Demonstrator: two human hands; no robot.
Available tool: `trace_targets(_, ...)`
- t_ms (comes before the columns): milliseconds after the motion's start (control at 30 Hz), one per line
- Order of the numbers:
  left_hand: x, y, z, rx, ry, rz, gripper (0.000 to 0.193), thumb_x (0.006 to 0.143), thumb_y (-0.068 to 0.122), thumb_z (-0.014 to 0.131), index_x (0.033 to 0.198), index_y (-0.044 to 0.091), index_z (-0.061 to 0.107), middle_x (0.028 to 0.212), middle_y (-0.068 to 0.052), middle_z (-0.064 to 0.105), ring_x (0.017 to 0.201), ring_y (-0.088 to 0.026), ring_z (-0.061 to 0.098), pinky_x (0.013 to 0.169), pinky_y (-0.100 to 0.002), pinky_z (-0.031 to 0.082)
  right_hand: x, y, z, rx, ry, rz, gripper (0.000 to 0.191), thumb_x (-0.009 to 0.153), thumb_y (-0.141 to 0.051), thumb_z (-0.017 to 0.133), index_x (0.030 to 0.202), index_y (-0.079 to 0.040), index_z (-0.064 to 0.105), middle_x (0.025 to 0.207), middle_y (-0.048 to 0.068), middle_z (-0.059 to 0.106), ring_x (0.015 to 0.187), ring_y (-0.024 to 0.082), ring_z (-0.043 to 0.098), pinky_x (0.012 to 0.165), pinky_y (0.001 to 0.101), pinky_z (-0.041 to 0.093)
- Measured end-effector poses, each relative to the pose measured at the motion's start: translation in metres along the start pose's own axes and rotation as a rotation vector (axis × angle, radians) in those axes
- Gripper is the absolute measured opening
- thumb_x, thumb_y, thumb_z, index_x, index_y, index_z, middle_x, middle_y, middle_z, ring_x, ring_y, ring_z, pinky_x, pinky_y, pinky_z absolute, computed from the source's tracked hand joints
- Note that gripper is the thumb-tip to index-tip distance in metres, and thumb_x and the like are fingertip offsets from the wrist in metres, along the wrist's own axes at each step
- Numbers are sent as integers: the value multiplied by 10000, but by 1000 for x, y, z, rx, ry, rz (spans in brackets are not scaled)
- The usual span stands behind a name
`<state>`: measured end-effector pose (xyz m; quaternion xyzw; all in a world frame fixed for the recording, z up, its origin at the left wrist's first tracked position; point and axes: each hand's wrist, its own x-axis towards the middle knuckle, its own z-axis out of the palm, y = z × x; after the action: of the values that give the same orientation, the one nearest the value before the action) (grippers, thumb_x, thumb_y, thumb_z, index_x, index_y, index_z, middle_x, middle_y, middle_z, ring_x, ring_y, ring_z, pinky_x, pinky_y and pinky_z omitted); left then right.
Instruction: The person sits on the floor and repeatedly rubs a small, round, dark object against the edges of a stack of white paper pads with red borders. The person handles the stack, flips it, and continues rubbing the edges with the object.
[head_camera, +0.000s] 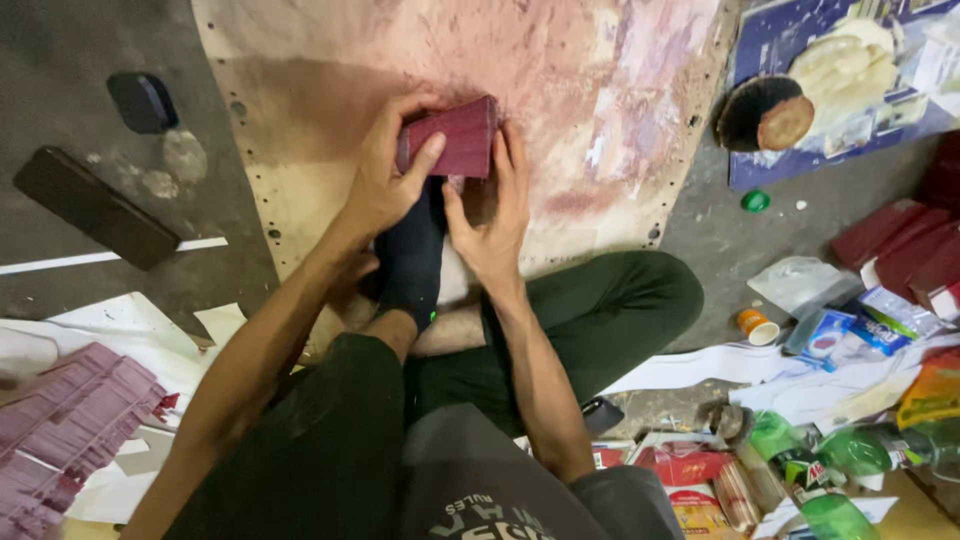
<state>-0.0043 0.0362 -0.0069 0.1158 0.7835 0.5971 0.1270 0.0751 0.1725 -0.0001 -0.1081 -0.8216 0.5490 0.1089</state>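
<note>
Floor (80, 80): grey concrete, dusty, stained.
Board (600, 100): pale sheet lying flat beyond the hands, smeared with reddish stain, small holes along its edges.
Left side: a dark flat bar (95, 207) and white paper sheets (130, 330).
Right side: blue printed sheet (840, 80), scattered packets, green bottles (810, 480).

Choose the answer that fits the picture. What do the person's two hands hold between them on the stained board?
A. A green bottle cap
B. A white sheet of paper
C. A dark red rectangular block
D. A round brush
C: the left hand and right hand clasp a dark red rectangular block over the stained board.
</note>
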Motion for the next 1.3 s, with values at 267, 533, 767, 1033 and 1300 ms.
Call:
trace_targets(267,1,-2,1,10,14,9,280,1077,48,647,1344,20,568,1372,-168,622,1419,-319,566,1201,-404,433,4,2,-2,17,44,81,660,878,-71,762,1456,-37,447,1509,184,464,1446,378,477,1261,453,388)
trace_targets(533,9,0,-2,7,-21,-233,263,1046,140,691,1291,65,633,1274,-108,712,1188,-224,702,1053,-349,551,15,0,-2,-361,-226,-46,581,814,-21,715,1375,-127,601,1430,211,468,1380,381,444,1219,478,388)
trace_targets(767,12,6,-5,-29,-11,27,372,1003,48,693,1348,14,559,1340,-153,629,1287,-291,588,1127,-406,475,23,-9,1,312,-165,155,993,893,19,664,1688,-36,72,1685,161,284,1524,303,327,1338,440,304)
trace_targets(1033,8,8,-5,-52,-34,-41,240,1051,56,661,1282,48,594,1293,-161,674,1228,-255,666,1096,-359,514,23,-20,1,320,-11,29,971,986,-40,656,1687,-102,-14,1772,133,79,1634,262,134,1355,407,168)
trace_targets(1300,5,9,0,243,82,193,196,1119,48,571,1303,87,625,1283,-165,676,1353,-354,601,1153,-404,474,25,-15,3,-62,-64,-50,778,986,-39,603,1662,-119,228,1732,110,262,1616,267,248,1348,406,239)
